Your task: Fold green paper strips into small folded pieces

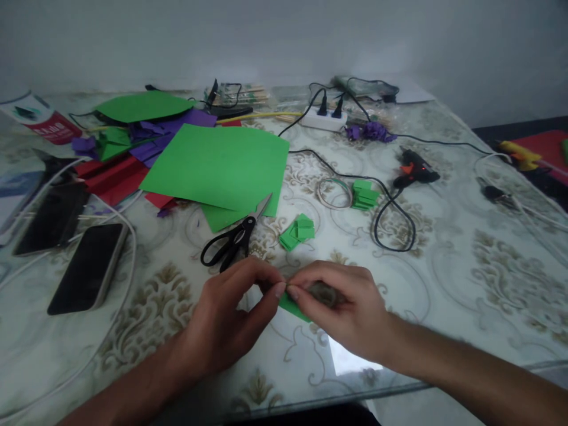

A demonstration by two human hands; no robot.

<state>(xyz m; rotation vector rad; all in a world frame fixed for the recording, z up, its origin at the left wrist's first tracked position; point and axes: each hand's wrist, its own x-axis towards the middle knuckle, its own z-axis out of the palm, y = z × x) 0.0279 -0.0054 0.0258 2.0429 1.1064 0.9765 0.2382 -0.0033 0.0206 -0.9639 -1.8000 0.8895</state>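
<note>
Near the table's front edge, my left hand (pixel 239 302) and my right hand (pixel 344 302) meet, thumbs and forefingers pinched on a small piece of green paper (pixel 293 307). Most of that piece is covered by my fingers; a flat corner shows below them. Just beyond my fingertips lies a small pile of cut green paper pieces (pixel 298 231). Black-handled scissors (pixel 235 236) rest to the left of it, blades slightly apart and partly over a large green sheet (pixel 217 168). A second small pile of green pieces (pixel 364 195) sits farther right, beside a ring of tape (pixel 334 193).
A glue gun (pixel 417 168) with a looped black cord lies at the right. Behind stands a white power strip (pixel 323 118) with two plugs. Two phones, including a nearer phone (pixel 89 266), and white cables occupy the left, near red paper (pixel 115 180) and a paper cup (pixel 42 118).
</note>
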